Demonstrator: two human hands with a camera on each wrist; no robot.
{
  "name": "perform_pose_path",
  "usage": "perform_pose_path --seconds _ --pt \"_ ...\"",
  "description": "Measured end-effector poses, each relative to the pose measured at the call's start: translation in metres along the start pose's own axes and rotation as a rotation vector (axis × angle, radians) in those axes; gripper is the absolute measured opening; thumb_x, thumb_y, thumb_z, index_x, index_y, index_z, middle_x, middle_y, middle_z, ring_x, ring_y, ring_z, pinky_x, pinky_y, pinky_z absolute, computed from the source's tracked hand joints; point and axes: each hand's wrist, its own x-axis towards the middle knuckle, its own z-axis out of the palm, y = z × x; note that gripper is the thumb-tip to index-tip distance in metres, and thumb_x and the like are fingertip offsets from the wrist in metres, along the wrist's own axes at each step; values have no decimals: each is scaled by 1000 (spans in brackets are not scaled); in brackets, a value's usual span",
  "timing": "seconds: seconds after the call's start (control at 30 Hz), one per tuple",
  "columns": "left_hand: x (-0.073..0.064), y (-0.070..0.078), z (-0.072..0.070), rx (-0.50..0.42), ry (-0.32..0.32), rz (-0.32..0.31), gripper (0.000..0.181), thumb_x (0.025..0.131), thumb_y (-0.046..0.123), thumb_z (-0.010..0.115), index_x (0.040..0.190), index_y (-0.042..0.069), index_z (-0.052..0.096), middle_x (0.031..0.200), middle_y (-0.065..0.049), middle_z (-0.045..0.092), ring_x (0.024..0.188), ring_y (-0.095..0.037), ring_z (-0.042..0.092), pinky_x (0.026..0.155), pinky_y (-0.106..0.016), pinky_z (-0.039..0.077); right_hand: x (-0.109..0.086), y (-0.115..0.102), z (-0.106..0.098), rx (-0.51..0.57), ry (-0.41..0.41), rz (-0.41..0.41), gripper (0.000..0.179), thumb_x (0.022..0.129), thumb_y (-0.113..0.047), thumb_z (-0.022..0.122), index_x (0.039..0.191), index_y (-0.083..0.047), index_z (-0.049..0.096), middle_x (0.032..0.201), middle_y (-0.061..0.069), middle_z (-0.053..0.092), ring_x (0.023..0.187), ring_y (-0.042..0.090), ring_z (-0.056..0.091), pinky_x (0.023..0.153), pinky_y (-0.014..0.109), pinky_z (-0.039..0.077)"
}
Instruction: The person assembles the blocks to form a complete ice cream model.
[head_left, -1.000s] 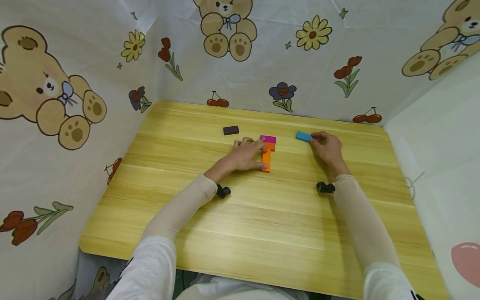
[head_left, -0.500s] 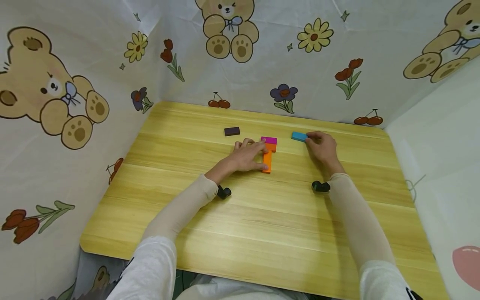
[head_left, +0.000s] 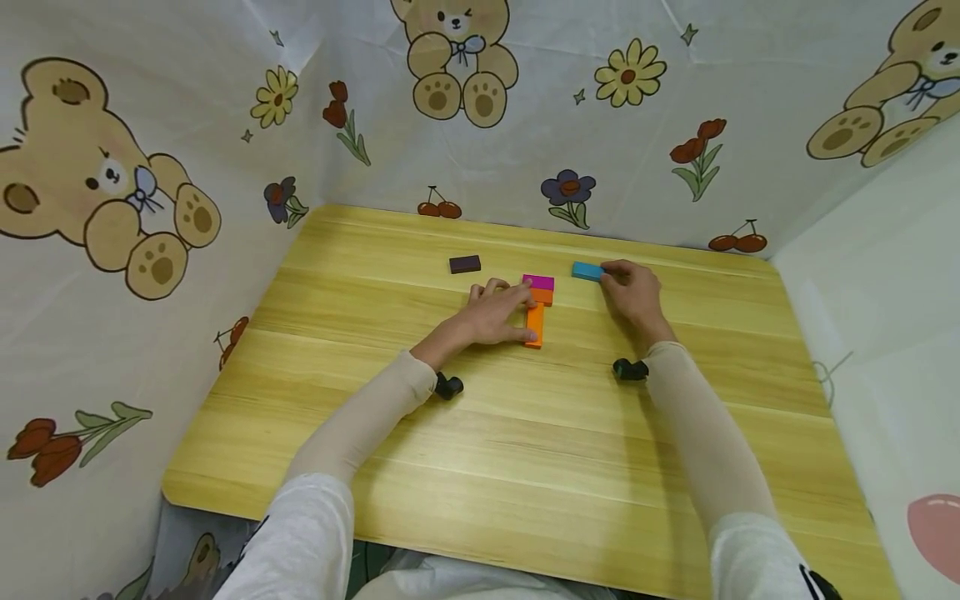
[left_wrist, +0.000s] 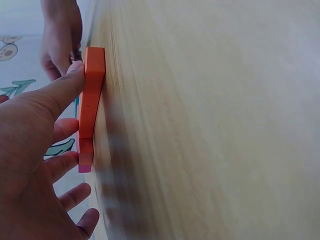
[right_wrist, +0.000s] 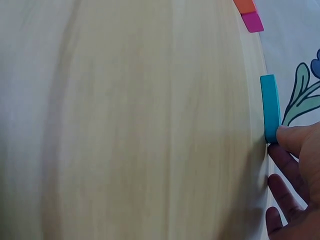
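Note:
In the head view, several small wooden blocks lie on the table. One orange block points toward the person; a second orange block lies crosswise at its far end, with a magenta block right behind that. My left hand touches this group, thumb at the near end of the lengthwise block and fingertips on the crosswise blocks. Its other fingers are spread, as the left wrist view shows. My right hand pinches the right end of a blue block between thumb and fingers, to the right of the magenta block.
A dark brown block lies behind and left of my left hand. The wooden table ends at the back against a bear-and-flower-printed cloth. A plain white wall stands on the right.
My right hand has moved left with the blue block, bringing it closer to the magenta block. The left hand and the orange and magenta blocks have stayed in place.

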Motion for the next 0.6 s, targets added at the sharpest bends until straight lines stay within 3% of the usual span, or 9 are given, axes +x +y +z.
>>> perform_pose_path --seconds 0.2,0.33,0.57,0.6 --pt "0 0 0 20 1 -14 64 97 67 69 150 35 51 158 13 57 156 -30 26 107 -51 23 3 -7 6 23 3 -9 37 108 -23 66 140 -6 71 144 20 70 146 41 53 130 58 29" --pt "1 0 0 37 -10 -31 65 97 68 68 151 35 52 172 11 43 158 -31 26 108 -52 23 7 -10 9 31 9 -9 37 108 -24 66 140 -7 72 145 20 70 147 41 53 129 57 31" --pt "-1 -1 2 -4 3 -18 64 97 67 69 149 35 51 172 10 44 157 -30 26 108 -51 23 12 -12 19 23 18 -16 36 108 -24 66 139 -8 72 144 19 71 147 40 54 131 57 25" --pt "-1 -2 2 -11 4 -17 63 97 66 69 149 35 52 175 9 38 158 -30 26 108 -51 23 13 -14 20 24 20 -17 35 108 -24 66 139 -8 73 143 19 71 147 40 54 132 57 24"
